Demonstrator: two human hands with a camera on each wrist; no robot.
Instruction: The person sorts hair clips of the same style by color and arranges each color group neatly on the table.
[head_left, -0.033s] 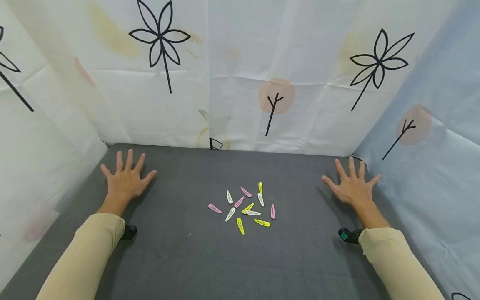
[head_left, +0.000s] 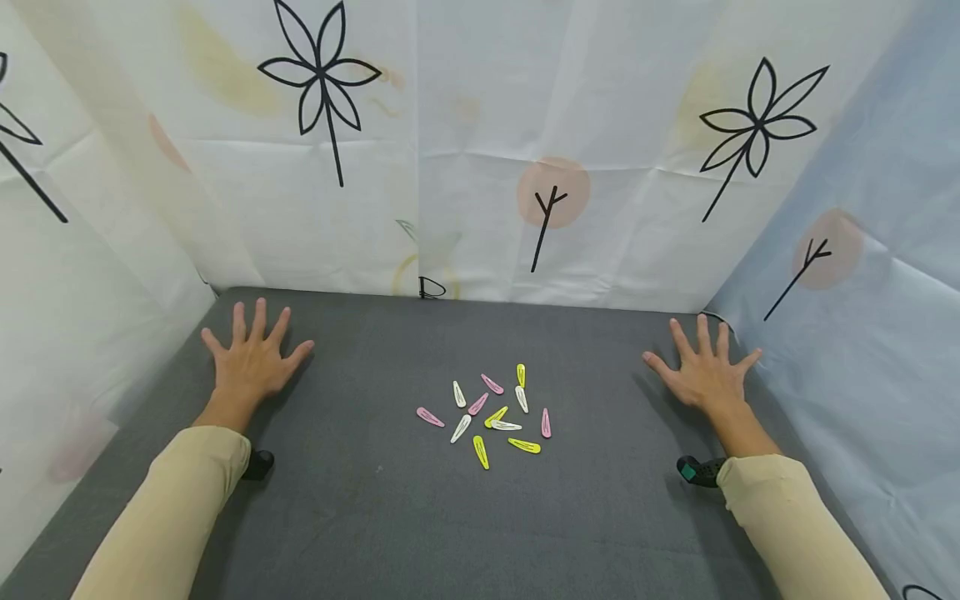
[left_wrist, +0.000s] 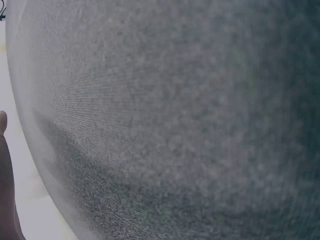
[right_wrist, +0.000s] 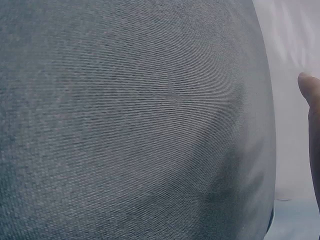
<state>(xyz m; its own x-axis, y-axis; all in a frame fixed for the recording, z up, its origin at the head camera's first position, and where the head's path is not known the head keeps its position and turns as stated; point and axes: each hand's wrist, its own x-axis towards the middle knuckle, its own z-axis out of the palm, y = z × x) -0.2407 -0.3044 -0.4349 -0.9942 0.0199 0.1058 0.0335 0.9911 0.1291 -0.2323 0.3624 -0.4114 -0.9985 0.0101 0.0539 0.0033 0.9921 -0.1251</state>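
Several small snap hair clips lie scattered on the grey tabletop (head_left: 360,517) between the two hands in the head view. Among them are a pink hair clip (head_left: 546,425), a yellow hair clip (head_left: 524,446) and a white hair clip (head_left: 461,429). One white hair clip (head_left: 507,425) touches or overlaps the end of another yellow hair clip (head_left: 496,416). To their left, my left hand (head_left: 251,367) has its fingers spread and holds nothing. My right hand (head_left: 707,377), far right of the clips, is likewise spread with nothing in it. Both wrist views show mostly grey cloth and part of a thumb.
A white cloth backdrop (head_left: 480,92) with printed leaves and trees stands behind the table. Further cloth walls rise at the left (head_left: 67,317) and right (head_left: 892,375). Dark wrist devices sit under the left (head_left: 258,465) and right (head_left: 701,472) sleeves.
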